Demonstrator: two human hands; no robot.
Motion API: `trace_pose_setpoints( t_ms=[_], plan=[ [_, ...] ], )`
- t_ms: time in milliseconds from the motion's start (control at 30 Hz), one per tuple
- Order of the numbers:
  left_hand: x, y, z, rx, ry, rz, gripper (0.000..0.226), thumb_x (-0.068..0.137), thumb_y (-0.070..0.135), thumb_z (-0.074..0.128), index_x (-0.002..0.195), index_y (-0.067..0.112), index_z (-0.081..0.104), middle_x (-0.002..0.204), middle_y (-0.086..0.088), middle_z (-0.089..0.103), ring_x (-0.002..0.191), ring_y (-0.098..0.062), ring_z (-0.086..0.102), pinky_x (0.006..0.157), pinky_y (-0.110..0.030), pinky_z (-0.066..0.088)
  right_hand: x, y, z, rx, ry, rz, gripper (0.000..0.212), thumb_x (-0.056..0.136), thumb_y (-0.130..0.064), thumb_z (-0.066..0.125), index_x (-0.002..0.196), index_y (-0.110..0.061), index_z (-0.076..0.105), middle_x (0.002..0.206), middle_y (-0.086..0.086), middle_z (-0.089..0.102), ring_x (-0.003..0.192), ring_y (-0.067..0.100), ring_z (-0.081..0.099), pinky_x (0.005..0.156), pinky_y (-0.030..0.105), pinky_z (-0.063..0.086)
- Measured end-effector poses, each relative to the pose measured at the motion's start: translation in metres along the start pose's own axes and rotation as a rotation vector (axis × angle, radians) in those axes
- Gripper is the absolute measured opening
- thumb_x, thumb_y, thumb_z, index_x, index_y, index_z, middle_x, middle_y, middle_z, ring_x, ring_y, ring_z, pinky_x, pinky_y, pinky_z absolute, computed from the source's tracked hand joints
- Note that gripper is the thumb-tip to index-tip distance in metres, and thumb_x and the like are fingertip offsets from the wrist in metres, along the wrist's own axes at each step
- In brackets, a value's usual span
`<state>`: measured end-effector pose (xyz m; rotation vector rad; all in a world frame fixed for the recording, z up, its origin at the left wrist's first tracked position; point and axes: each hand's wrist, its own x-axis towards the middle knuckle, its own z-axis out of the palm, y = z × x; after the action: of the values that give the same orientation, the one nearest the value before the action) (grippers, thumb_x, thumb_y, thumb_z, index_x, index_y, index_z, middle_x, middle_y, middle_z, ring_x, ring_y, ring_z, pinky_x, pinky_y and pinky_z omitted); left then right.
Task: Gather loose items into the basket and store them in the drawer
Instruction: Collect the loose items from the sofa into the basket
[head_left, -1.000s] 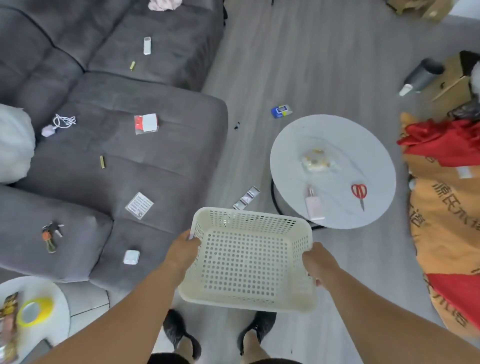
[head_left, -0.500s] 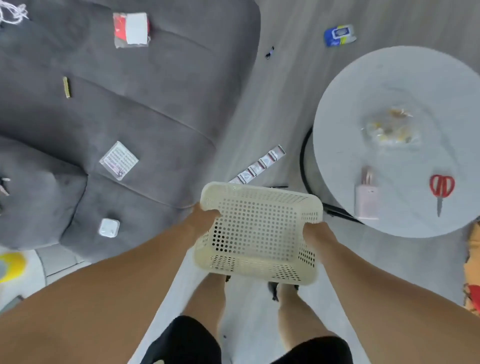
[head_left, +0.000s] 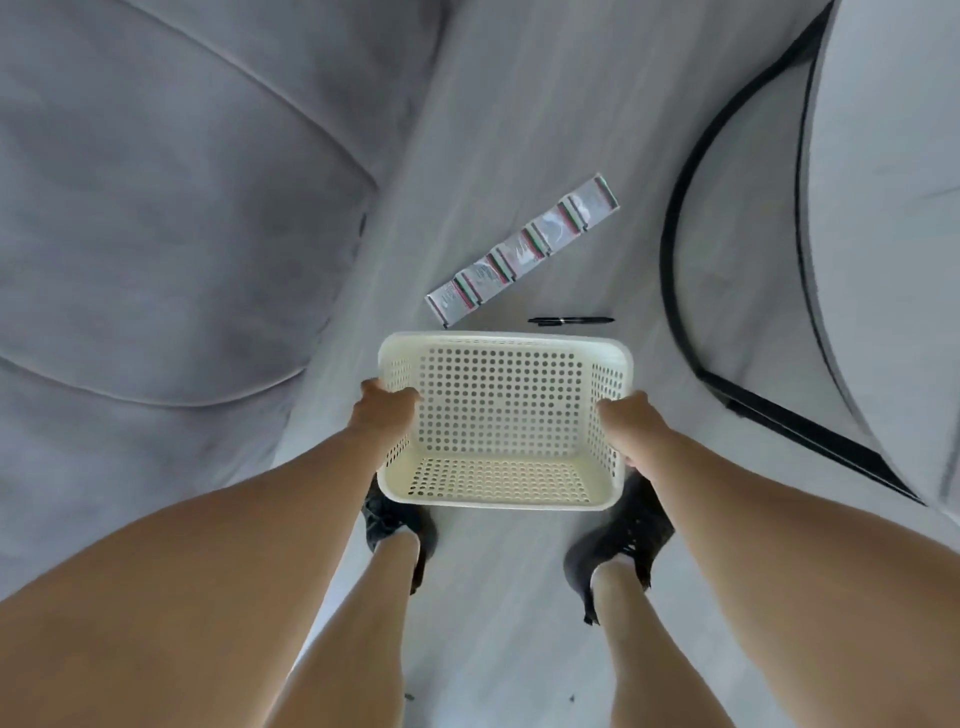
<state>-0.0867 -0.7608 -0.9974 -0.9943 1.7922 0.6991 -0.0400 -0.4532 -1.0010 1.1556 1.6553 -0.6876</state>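
A cream perforated plastic basket (head_left: 501, 347) hangs low over the floor just in front of my feet, and nothing lies inside it. My left hand (head_left: 382, 410) grips its left rim and my right hand (head_left: 626, 423) grips its right rim. On the floor just beyond the basket lies a strip of joined silver sachets (head_left: 524, 249) running diagonally. A black pen (head_left: 571, 320) lies to the right of the strip's near end.
The grey sofa (head_left: 171, 234) fills the left side. The round white table (head_left: 893, 208) with its black ring base (head_left: 675, 218) stands at the right. My black shoes (head_left: 621, 545) rest on the grey floor below the basket.
I have bent down, so the view has dropped close to the floor. The basket has come down with both hands toward the sachet strip and pen. The sofa items and tabletop have left the view.
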Motion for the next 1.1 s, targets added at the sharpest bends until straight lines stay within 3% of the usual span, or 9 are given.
trace_pose_setpoints(
  t_ms=[200,267,333,400,467,600,833,967,1100],
  plan=[
    [0.029,-0.004,0.016,0.19,-0.041,-0.066,0.063,0.087,0.048,0.044,0.137,0.01,0.046,0.112,-0.011,0.065,0.098,-0.03,0.064,0.095,-0.047,0.054,0.03,0.009,0.001,-0.084,0.0,0.051,0.044,0.105,-0.035,0.036,0.13,-0.004,0.056,0.1,0.011,0.068,0.077,0.021,0.063,0.059,0.031,0.048],
    [0.032,0.011,0.014,0.191,0.043,-0.023,0.051,0.096,0.038,0.041,0.135,0.007,0.05,0.118,-0.014,0.066,0.1,-0.031,0.064,0.088,-0.042,0.054,0.036,-0.007,-0.008,-0.094,0.144,0.035,0.048,0.107,-0.039,0.033,0.136,-0.006,0.052,0.119,0.016,0.066,0.088,0.026,0.064,0.066,0.037,0.054],
    [0.033,0.036,0.009,0.158,0.234,0.068,0.043,0.098,0.03,0.039,0.131,0.009,0.055,0.124,-0.013,0.065,0.1,-0.031,0.064,0.082,-0.041,0.052,0.039,-0.032,-0.015,-0.116,0.417,-0.151,0.046,0.106,-0.036,0.038,0.141,-0.01,0.05,0.139,0.018,0.055,0.118,0.034,0.058,0.088,0.047,0.055],
    [0.036,0.071,0.005,0.094,0.343,0.187,0.034,0.1,0.027,0.041,0.127,0.014,0.057,0.118,-0.004,0.063,0.098,-0.026,0.06,0.082,-0.038,0.048,0.042,-0.068,-0.021,-0.249,0.58,-0.447,0.032,0.101,-0.023,0.047,0.127,-0.015,0.062,0.127,0.011,0.06,0.118,0.034,0.057,0.084,0.042,0.048],
    [0.043,0.111,0.007,0.15,0.256,0.302,0.03,0.1,0.025,0.042,0.122,0.02,0.062,0.11,0.001,0.065,0.094,-0.022,0.06,0.078,-0.032,0.044,0.052,-0.108,-0.02,-0.475,0.555,-0.629,0.022,0.094,-0.014,0.05,0.107,-0.017,0.067,0.103,0.004,0.066,0.099,0.031,0.062,0.07,0.034,0.044],
    [0.084,0.171,0.028,0.553,0.034,0.483,0.024,0.098,0.025,0.05,0.112,0.02,0.068,0.107,-0.002,0.071,0.091,-0.024,0.066,0.069,-0.029,0.051,0.091,-0.157,-0.001,-0.861,0.319,-0.572,0.018,0.081,-0.002,0.064,0.094,-0.015,0.064,0.08,0.002,0.059,0.073,0.024,0.057,0.065,0.032,0.042],
    [0.154,0.193,0.06,0.926,0.245,0.594,0.07,0.087,0.048,0.075,0.141,0.018,0.043,0.134,-0.01,0.05,0.126,-0.033,0.052,0.087,-0.045,0.048,0.135,-0.155,0.018,-1.233,0.292,-0.596,0.022,0.086,0.005,0.064,0.077,-0.014,0.059,0.074,0.001,0.055,0.066,0.02,0.051,0.068,0.034,0.043],
    [0.168,0.184,0.084,1.016,0.312,0.71,0.057,0.087,0.032,0.074,0.135,0.016,0.047,0.124,-0.008,0.062,0.118,-0.031,0.06,0.079,-0.04,0.042,0.135,-0.155,0.011,-0.954,0.393,-0.684,0.005,0.097,-0.019,0.063,0.098,-0.014,0.064,0.075,0.001,0.059,0.062,0.023,0.054,0.06,0.031,0.041],
    [0.171,0.169,0.073,0.827,0.161,0.632,0.034,0.091,0.032,0.066,0.125,0.025,0.066,0.116,-0.005,0.069,0.108,-0.029,0.067,0.083,-0.037,0.054,0.101,-0.165,-0.017,-0.007,0.316,-0.684,0.012,0.097,-0.031,0.064,0.094,-0.02,0.063,0.081,-0.001,0.076,0.073,0.024,0.072,0.073,0.038,0.059]
  ],
)
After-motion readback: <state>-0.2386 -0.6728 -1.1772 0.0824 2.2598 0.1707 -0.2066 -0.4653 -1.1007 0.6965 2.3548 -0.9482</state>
